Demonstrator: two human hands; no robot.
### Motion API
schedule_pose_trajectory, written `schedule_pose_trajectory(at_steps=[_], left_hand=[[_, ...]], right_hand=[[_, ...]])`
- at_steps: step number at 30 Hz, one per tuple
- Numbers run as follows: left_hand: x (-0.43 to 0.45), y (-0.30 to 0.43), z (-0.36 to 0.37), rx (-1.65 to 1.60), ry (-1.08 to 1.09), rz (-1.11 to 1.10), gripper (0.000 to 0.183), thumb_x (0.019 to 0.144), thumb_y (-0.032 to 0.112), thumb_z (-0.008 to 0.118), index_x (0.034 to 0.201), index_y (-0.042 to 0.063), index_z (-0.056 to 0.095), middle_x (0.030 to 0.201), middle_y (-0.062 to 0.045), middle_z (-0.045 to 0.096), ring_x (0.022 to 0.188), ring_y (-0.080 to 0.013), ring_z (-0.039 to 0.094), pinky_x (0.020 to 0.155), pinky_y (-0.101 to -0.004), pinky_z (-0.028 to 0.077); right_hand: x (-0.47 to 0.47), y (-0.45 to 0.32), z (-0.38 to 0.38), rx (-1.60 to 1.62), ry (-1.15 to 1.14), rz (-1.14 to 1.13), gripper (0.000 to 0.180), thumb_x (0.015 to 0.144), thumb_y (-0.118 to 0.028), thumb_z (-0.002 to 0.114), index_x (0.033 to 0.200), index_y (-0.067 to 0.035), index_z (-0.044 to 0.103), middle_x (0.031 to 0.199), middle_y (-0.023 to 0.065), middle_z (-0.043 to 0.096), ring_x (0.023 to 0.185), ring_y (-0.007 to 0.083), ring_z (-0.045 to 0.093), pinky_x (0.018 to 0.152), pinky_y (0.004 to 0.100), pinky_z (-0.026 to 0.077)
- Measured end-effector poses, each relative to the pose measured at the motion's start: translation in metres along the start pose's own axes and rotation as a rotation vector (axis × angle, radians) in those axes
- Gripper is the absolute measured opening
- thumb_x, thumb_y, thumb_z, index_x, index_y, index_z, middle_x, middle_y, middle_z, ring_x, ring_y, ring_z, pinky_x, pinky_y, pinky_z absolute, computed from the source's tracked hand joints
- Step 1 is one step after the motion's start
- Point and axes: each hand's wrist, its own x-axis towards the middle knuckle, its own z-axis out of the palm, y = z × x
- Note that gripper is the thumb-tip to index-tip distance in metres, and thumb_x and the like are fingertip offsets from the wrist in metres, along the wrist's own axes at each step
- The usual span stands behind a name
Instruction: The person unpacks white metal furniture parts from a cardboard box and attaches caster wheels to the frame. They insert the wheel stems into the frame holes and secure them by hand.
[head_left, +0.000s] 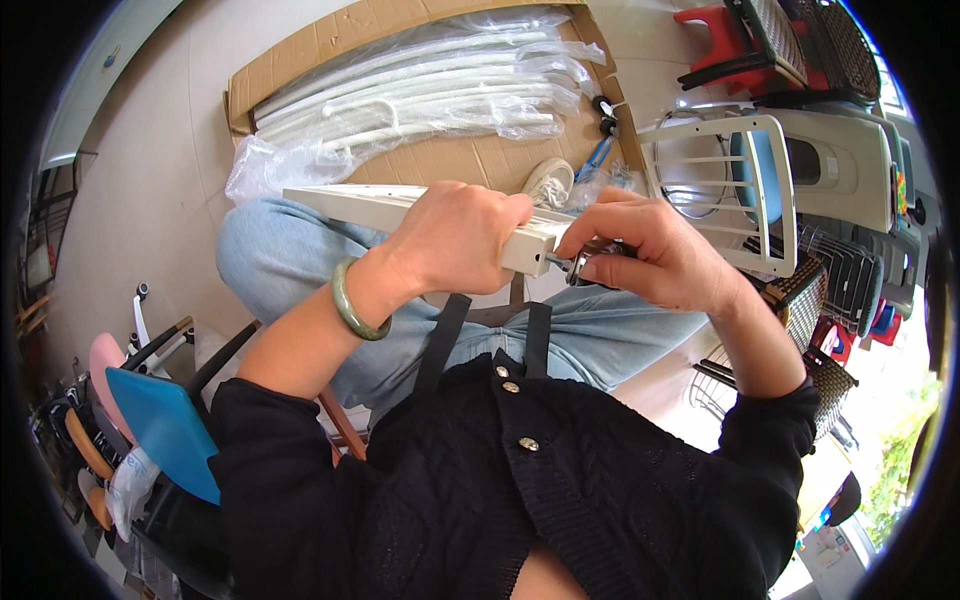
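Observation:
My left hand (457, 240) grips a cream-white metal frame part (352, 206) that lies across my lap, close to its square-tube end (529, 251). Between the fingers of my right hand (645, 247) is a caster wheel (592, 262), dark with a shiny metal housing. Its threaded stem (556, 260) points at the tube's end face; whether the tip has entered the hole I cannot tell. A small dark hole shows on the tube end. My right fingers hide part of the caster.
An open cardboard box (450, 161) ahead holds plastic-wrapped white tubes (420, 90). Loose casters (604, 112) and a blue-handled tool (596, 157) lie at its right side. A white slatted frame (776, 195) stands at right near stacked chairs (795, 45). A blue seat (161, 427) is at left.

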Motion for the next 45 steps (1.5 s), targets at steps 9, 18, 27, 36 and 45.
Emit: schedule_pose_trajectory(at_steps=[9,18,27,36,45], left_hand=[[-0.001,-0.001,0.002,-0.006,0.002,-0.002,0.025,0.063,0.018,0.074,0.078,0.008,0.056,0.071,-0.013,0.063,0.070,-0.0378,0.064,0.059,-0.0448,0.050],[0.000,-0.002,0.003,0.007,-0.006,0.031,0.024,0.061,0.017,0.071,0.077,0.005,0.058,0.071,-0.015,0.066,0.071,-0.0368,0.067,0.061,-0.0450,0.053],[-0.003,-0.001,0.001,0.011,0.001,0.000,0.021,0.063,0.017,0.070,0.077,0.005,0.060,0.071,-0.014,0.068,0.070,-0.0334,0.069,0.063,-0.0416,0.054],[-0.005,-0.003,0.004,-0.011,0.054,0.022,0.022,0.066,0.022,0.070,0.074,0.005,0.058,0.068,-0.015,0.067,0.066,-0.0337,0.068,0.059,-0.0418,0.054],[-0.003,0.000,0.002,0.022,0.035,0.013,0.024,0.064,0.021,0.072,0.074,0.006,0.056,0.068,-0.014,0.066,0.066,-0.0338,0.068,0.059,-0.0424,0.054]], right_hand=[[0.027,-0.042,-0.009,-0.626,-0.220,-0.199,0.014,0.070,-0.008,0.068,0.081,-0.004,0.059,0.076,0.0071,0.062,0.080,0.0279,0.061,0.062,0.0380,0.054],[0.032,-0.002,-0.013,-0.191,-0.190,-0.216,0.013,0.081,-0.003,0.072,0.094,-0.005,0.069,0.080,0.0055,0.066,0.079,0.0272,0.059,0.070,0.0393,0.050],[0.026,0.019,-0.008,-0.080,-0.236,-0.280,0.027,0.080,0.001,0.071,0.105,-0.008,0.069,0.093,0.0078,0.067,0.085,0.0301,0.062,0.075,0.0396,0.052],[0.020,0.045,0.001,0.079,-0.213,-0.360,0.034,0.073,0.004,0.071,0.106,-0.006,0.069,0.092,0.0095,0.067,0.082,0.0304,0.065,0.072,0.0389,0.054],[0.024,0.034,-0.011,-0.353,-0.221,-0.594,0.032,0.071,-0.008,0.069,0.102,-0.009,0.069,0.089,0.0050,0.065,0.074,0.0257,0.064,0.059,0.0357,0.053]])
